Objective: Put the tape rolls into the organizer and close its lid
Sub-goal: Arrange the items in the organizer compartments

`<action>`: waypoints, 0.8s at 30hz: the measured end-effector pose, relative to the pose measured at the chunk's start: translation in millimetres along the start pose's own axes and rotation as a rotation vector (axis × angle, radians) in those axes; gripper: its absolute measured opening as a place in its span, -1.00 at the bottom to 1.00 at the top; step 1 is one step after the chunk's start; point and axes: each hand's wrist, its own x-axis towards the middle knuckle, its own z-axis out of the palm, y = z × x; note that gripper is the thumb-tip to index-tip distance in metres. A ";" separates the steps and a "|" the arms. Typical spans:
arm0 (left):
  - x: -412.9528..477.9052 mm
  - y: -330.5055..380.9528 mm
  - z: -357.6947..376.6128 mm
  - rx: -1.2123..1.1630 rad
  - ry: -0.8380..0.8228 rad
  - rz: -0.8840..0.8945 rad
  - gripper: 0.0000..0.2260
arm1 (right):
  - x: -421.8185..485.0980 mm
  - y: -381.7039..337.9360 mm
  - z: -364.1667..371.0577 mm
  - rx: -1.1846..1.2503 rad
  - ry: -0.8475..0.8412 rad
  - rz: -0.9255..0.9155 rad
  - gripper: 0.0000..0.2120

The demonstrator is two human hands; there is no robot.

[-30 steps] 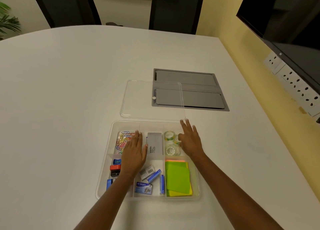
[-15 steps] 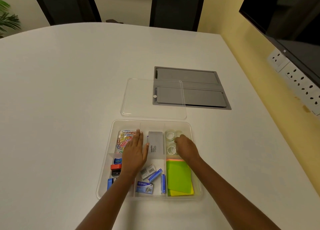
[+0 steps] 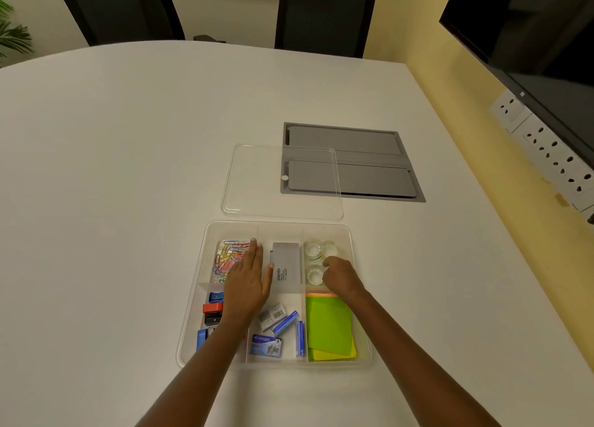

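The white rounded table (image 3: 128, 169) held a clear plastic compartmented organizer (image 3: 360, 298) at six o'clock, its clear flat lid (image 3: 257, 185) lying off just beyond at twelve, overlapping a grey cable hatch (image 3: 369, 163). Three clear tape rolls (image 3: 313, 251) sat in the one-o'clock compartment — the right hand (image 3: 342, 277) curled beside them, its grip hidden. The left hand (image 3: 247, 285) lay flat and open, covering coloured paper clips (image 3: 228, 254).

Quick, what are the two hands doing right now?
Left hand: open, lying flat in the organizer, holding nothing.
Right hand: curled beside the tape rolls; grip cannot be told.
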 end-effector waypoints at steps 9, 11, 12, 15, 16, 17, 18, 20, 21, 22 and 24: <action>0.8 -0.5 1.8 0.007 0.002 0.005 -0.01 | 4.2 -7.0 -6.0 -0.268 0.190 -0.285 -0.66; 1.0 -0.9 2.2 0.004 0.004 0.005 -0.05 | 7.0 -7.9 -7.5 -0.387 0.133 -0.329 -0.72; 1.3 -0.7 2.5 0.003 0.005 0.003 -0.09 | 7.5 -7.5 -8.7 -0.462 0.130 -0.326 -0.72; 1.2 0.0 2.9 -0.003 0.017 0.003 -0.28 | 1.2 -7.4 -19.4 -0.620 0.167 -0.265 -0.71; 1.1 0.1 2.3 -0.010 0.021 0.005 -0.26 | 0.5 -5.7 -21.4 -0.667 0.195 -0.283 -0.70; 1.0 -0.2 1.7 -0.013 0.021 0.006 -0.19 | 1.1 -3.2 -21.3 -0.710 0.236 -0.298 -0.69; 0.8 -0.7 1.6 -0.012 0.019 0.005 -0.15 | 2.5 -0.7 -21.7 -0.724 0.236 -0.269 -0.70; 1.3 -0.1 2.0 -0.013 0.024 0.003 -0.28 | 6.8 6.4 -20.9 -0.777 0.309 -0.295 -0.75; 1.6 0.1 2.3 -0.017 0.024 0.003 -0.35 | 6.8 6.4 -20.6 -0.776 0.341 -0.302 -0.74; 1.7 0.2 2.4 -0.024 0.023 0.002 -0.39 | 6.5 6.0 -20.2 -0.764 0.335 -0.298 -0.72; 1.1 0.0 2.6 -0.032 0.019 0.003 -0.41 | 7.6 5.3 -16.4 -0.796 0.325 -0.304 -0.62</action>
